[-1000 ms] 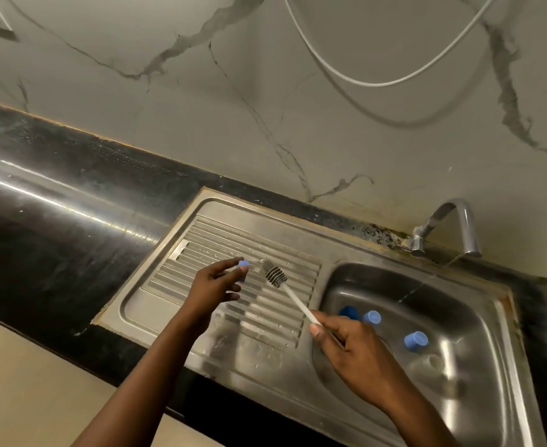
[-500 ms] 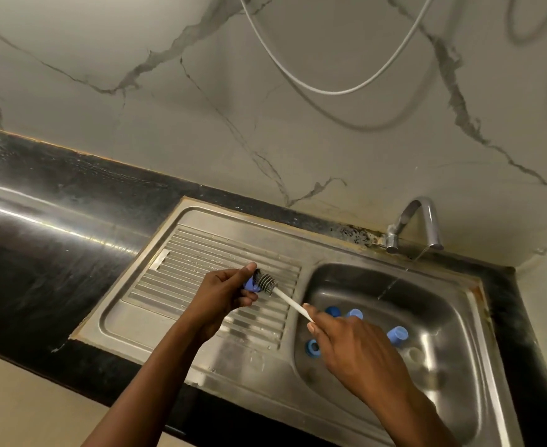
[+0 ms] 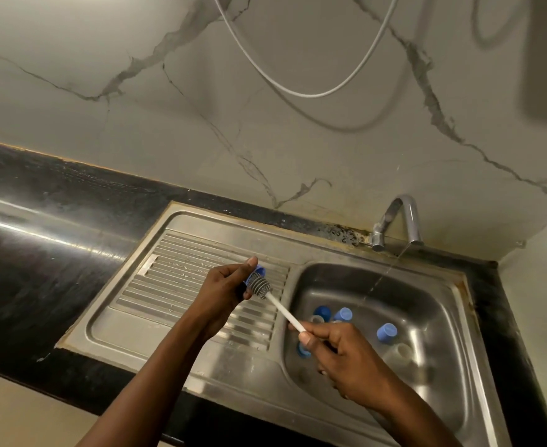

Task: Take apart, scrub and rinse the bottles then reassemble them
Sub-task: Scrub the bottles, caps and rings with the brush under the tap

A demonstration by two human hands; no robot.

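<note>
My left hand (image 3: 223, 287) pinches a small blue bottle cap (image 3: 255, 274) above the ribbed drainboard (image 3: 182, 285). My right hand (image 3: 343, 351) grips the white handle of a bottle brush (image 3: 285, 309). The brush's grey bristle head (image 3: 261, 287) presses against the cap. In the sink basin (image 3: 427, 298) lie several blue caps (image 3: 386, 332) and clear bottle parts (image 3: 402, 351), some hidden behind my right hand.
A chrome tap (image 3: 398, 221) at the back right runs a thin stream of water into the basin. Black stone counter (image 3: 40, 253) stretches to the left. A white cable (image 3: 298, 88) hangs against the marble wall.
The brush head went from beside the cap to pressed against it. Both hands have kept their grips, and the view has shifted slightly.
</note>
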